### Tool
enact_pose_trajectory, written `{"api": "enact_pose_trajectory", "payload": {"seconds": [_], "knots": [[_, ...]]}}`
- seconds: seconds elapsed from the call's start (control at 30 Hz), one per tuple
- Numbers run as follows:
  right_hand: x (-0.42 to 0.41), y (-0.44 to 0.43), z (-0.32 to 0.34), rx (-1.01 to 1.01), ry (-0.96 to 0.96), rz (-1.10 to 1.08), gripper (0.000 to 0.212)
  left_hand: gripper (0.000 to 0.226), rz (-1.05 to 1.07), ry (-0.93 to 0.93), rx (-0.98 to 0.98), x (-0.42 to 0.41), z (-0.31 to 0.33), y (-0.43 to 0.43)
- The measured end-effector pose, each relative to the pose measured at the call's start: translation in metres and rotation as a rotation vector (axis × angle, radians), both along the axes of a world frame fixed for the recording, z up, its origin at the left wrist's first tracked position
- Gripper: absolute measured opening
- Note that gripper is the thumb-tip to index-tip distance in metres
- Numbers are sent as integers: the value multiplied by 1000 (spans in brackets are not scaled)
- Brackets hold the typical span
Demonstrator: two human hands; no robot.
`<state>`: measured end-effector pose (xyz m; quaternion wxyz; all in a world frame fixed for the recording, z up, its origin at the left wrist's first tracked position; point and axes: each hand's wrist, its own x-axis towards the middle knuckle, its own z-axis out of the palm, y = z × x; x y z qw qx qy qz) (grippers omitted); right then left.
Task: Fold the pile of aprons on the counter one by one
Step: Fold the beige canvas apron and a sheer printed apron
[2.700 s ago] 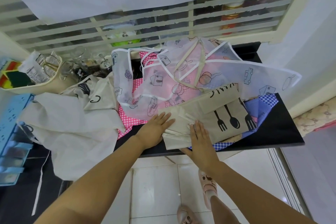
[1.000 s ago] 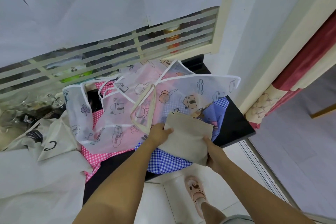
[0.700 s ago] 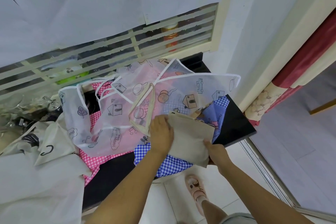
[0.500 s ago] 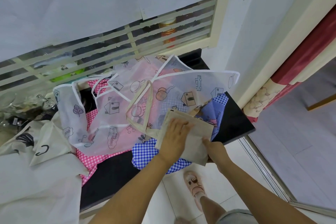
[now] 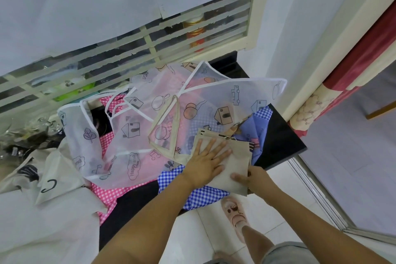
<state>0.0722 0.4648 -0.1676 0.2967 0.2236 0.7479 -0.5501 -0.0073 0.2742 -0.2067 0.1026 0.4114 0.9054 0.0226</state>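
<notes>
A folded beige apron (image 5: 236,163) lies on the pile near the black counter's (image 5: 278,141) right front edge. My left hand (image 5: 209,159) rests flat on top of it, fingers spread. My right hand (image 5: 255,179) grips its near right corner, thumb on top. Its beige strap loop (image 5: 165,126) trails to the left over a translucent white apron (image 5: 192,105) printed with houses and cars. Under these lie a blue checked apron (image 5: 199,196) and a pink checked apron (image 5: 107,192).
A cream apron (image 5: 49,180) with black print spreads over the counter's left part. Glassware (image 5: 32,133) stands at the back left, below a slatted window (image 5: 150,36). A doorway with a red curtain (image 5: 351,64) opens at the right. White floor tiles and my slippered foot (image 5: 233,212) are below.
The apron has gone from a wide fold showing fork and spoon prints to a small plain rectangle. My left hand slid from its left edge onto its middle, and the view swung right.
</notes>
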Motion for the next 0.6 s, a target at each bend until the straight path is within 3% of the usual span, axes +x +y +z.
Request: {"api": "enact_pose_trajectory", "payload": {"seconds": [0.13, 0.23, 0.33, 0.47, 0.6], "knots": [[-3, 19, 7, -138, -115, 35, 13, 69, -2, -106, -19, -5, -1, 2], [-4, 27, 12, -56, -126, 98, 24, 76, -33, -125, -39, -5, 1, 5], [7, 22, 9, 133, -9, 193, 30, 78, -68, -97, -2, -3, -1, 5], [15, 18, 2, 181, 160, -141, 32, 79, -126, -83, -14, -1, 1, 9], [8, 23, -5, 209, 153, -167, 27, 82, -144, -96, -61, -6, 6, 12]]}}
